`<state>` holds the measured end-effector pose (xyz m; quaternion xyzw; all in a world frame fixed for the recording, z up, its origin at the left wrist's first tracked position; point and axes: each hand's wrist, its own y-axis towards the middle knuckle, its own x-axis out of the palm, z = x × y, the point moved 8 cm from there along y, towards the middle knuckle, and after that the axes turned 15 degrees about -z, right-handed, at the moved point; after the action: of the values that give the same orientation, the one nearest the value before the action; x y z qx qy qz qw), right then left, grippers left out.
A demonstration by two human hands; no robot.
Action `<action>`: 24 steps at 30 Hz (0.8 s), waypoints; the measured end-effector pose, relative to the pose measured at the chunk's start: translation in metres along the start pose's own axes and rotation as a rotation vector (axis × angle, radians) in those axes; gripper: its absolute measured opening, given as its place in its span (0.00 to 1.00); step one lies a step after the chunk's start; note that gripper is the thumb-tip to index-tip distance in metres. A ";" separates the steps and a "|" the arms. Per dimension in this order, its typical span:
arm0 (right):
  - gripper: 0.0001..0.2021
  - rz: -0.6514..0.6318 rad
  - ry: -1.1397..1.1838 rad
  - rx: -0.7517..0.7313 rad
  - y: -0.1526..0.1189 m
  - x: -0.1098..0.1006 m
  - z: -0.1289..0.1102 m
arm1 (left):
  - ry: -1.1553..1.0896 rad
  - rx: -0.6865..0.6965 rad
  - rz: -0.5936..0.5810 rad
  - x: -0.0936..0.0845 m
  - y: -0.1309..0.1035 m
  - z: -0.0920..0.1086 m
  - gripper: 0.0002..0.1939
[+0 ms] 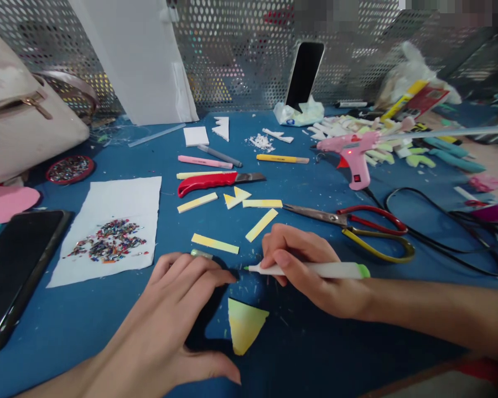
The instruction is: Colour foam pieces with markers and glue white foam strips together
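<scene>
Blue worktop (323,354). Perforated metal screen (240,61) upright along worktop's far edge; coloured blurs through holes. White board (128,61) upright at worktop's back, left of centre. Worktop's near side dimmer.

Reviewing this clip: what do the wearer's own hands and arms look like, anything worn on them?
Both the left hand and the right hand are ungloved, with no rings visible. The forearms show no sleeves, watch or bracelet.

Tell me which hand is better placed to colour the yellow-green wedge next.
Probably the right hand: it grips the green marker, tip bare. The left hand, spread beside the yellow-green wedge, seems better placed to steady it.
</scene>
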<state>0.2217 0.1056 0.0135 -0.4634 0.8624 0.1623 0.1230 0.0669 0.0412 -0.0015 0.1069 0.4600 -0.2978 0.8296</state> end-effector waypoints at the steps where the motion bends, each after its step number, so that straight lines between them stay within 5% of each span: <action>1: 0.13 -0.009 0.002 -0.008 0.000 0.000 -0.001 | 0.015 0.005 -0.002 0.000 -0.001 0.000 0.36; 10: 0.09 -0.030 0.044 -0.075 0.002 0.003 -0.007 | 0.099 0.004 -0.017 0.003 0.002 0.010 0.16; 24: 0.08 -0.071 -0.031 -0.074 -0.001 0.008 -0.005 | 0.078 -0.046 0.006 0.000 0.002 0.012 0.17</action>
<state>0.2182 0.0974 0.0150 -0.4952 0.8369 0.1969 0.1249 0.0763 0.0380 0.0047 0.1007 0.4982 -0.2806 0.8142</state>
